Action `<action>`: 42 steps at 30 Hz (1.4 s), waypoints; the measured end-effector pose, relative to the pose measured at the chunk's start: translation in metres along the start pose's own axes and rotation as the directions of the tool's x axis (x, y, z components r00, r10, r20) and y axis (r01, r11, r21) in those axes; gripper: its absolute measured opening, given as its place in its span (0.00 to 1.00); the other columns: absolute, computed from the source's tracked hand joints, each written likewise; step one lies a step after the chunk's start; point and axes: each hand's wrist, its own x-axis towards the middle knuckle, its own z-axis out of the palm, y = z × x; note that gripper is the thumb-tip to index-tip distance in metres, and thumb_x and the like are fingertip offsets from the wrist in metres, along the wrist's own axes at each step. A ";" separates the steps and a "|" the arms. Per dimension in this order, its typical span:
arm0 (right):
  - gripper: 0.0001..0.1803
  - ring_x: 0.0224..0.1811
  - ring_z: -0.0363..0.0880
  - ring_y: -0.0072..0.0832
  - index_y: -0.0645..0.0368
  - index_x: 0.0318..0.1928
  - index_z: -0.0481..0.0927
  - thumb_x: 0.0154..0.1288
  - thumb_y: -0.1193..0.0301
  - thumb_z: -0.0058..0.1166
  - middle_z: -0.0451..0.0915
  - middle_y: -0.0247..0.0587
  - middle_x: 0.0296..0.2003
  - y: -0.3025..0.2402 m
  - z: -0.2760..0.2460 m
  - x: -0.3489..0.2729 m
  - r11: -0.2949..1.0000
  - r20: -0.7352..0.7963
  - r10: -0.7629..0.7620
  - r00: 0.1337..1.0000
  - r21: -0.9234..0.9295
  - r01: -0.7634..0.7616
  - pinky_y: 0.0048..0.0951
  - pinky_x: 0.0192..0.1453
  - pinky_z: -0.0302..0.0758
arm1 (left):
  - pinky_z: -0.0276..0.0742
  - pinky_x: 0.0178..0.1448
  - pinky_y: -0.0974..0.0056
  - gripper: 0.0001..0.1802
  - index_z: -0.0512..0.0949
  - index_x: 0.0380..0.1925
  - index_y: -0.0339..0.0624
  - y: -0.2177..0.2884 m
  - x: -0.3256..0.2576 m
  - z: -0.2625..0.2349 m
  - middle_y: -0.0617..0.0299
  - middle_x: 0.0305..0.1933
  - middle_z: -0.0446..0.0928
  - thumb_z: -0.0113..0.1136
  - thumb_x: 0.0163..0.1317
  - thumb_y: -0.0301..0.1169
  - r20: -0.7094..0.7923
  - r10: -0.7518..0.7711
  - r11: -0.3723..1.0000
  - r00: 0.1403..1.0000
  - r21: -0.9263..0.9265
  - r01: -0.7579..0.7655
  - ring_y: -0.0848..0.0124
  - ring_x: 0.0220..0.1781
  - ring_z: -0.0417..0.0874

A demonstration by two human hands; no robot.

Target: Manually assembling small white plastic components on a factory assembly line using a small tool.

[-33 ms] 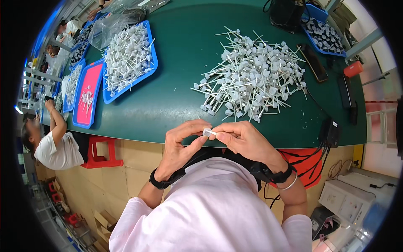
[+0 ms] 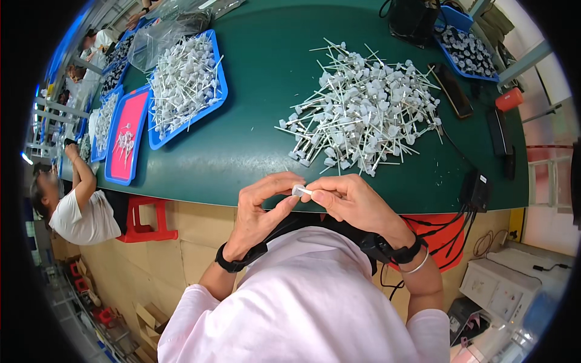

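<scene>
Just in front of the table's near edge, both hands meet on one small white stemmed part [image 2: 299, 190] with a pale rounded head. My left hand [image 2: 261, 202] has thumb and forefinger closed about the head. The thin stem sits pinched between thumb and fingertips of my right hand [image 2: 346, 196]. Beyond the hands lies a big loose heap of similar white stemmed parts [image 2: 369, 112], their stems pointing every way. More of them fill a blue tray [image 2: 223, 91] at the left.
A smaller blue tray with a pink bottom [image 2: 129, 130] holds a few parts. At the right edge are a phone [image 2: 454, 91], a black box with cables [image 2: 475, 191] and a tray of dark-and-white pieces [image 2: 466, 54]. A co-worker [image 2: 85, 209] sits left near a red stool [image 2: 145, 221].
</scene>
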 end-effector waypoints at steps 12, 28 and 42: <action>0.12 0.16 0.69 0.26 0.62 0.39 0.79 0.76 0.68 0.47 0.70 0.33 0.15 0.010 0.006 0.003 0.999 0.008 0.025 1.000 0.042 -0.025 0.28 0.21 0.62 | 0.77 0.57 0.64 0.14 0.83 0.46 0.34 -0.010 -0.001 0.005 0.52 0.52 0.81 0.63 0.59 0.18 -0.051 -0.003 1.000 0.999 -0.011 0.002 0.67 0.53 0.82; 0.08 0.21 0.79 0.44 0.59 0.43 0.74 0.70 0.68 0.53 0.77 0.45 0.24 -0.007 0.033 -0.011 0.667 -0.252 -0.389 0.886 -0.741 0.082 0.40 0.21 0.74 | 0.82 0.47 0.67 0.14 0.84 0.44 0.36 -0.015 -0.002 0.019 0.53 0.47 0.84 0.67 0.56 0.18 -0.247 0.052 0.999 0.968 0.023 -0.048 0.70 0.43 0.85; 0.09 0.19 0.79 0.43 0.60 0.42 0.73 0.71 0.67 0.52 0.76 0.45 0.23 -0.012 0.037 -0.012 0.602 -0.266 -0.384 0.884 -0.798 0.022 0.38 0.19 0.74 | 0.81 0.44 0.67 0.15 0.83 0.41 0.35 -0.013 -0.001 0.021 0.51 0.45 0.85 0.69 0.51 0.16 -0.261 0.290 0.891 0.921 0.424 -0.160 0.67 0.39 0.87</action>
